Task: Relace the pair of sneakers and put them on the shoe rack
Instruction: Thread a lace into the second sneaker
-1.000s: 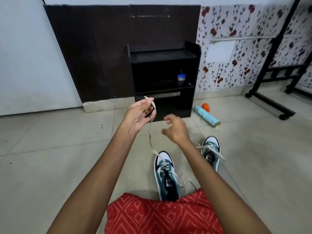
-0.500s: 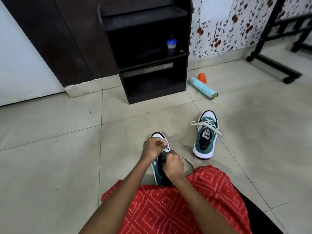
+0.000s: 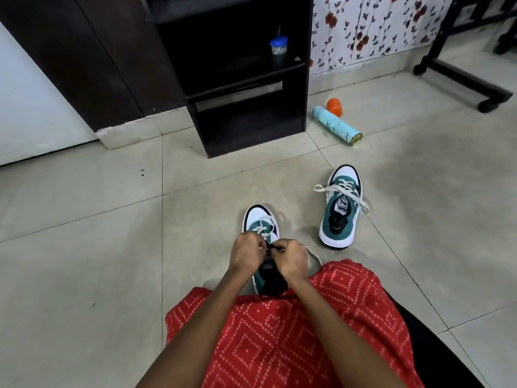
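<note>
A teal-and-white sneaker [image 3: 258, 219] lies on the floor tiles just in front of my red-clad knees, toe pointing away. My left hand [image 3: 247, 252] and my right hand [image 3: 291, 259] sit together over its tongue, fingers curled and pinching its cream lace [image 3: 313, 256]; a loop of that lace trails out to the right of my right hand. The second sneaker [image 3: 340, 211] stands apart to the right, its lace ends splayed loose to both sides. The black shoe rack [image 3: 251, 79] stands against the wall ahead.
A small blue-lidded jar [image 3: 279, 47] sits on the rack's middle shelf. A light-blue spray can [image 3: 337, 126] lies on the floor beside an orange cap [image 3: 335, 106], right of the rack. A black wheeled stand [image 3: 464, 79] occupies the far right.
A second ago my hands were raised with the left one pulling a lace end up. They came down onto the near sneaker's tongue and now stay there; the view tilted down.
</note>
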